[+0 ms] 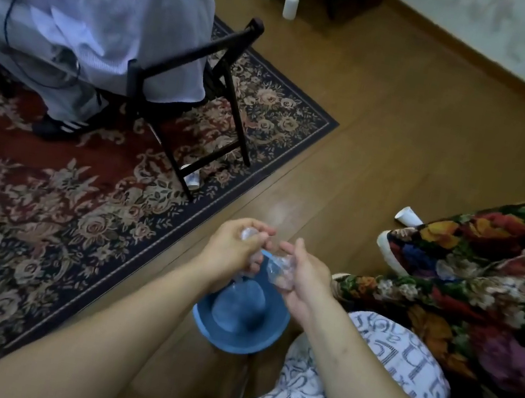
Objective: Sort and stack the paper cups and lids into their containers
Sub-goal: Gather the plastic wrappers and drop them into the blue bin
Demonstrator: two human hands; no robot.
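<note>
Two bare hands meet over a blue bowl [232, 339] on the wood floor [388, 122], beside the corner of a floral rug [43, 214]. The left hand [234, 246] curls its fingers round a clear plastic lid [248, 234], while the right hand [302, 273] pinches more clear lids [279, 267] between thumb and fingers; how many it holds is too blurred to tell. Both hands hover just above the bowl's far rim, and something clear and pale lies inside the bowl. A white paper cup [407, 216] lies on its side on the floor to the right, near a flower-patterned cloth [485, 271]; another cup [192, 180] lies tipped on the rug at the foot of a dark chair [197, 83]. A second person in pale clothes [113, 0] sits on that chair. A white bottle [291, 4] stands near the far wall
</note>
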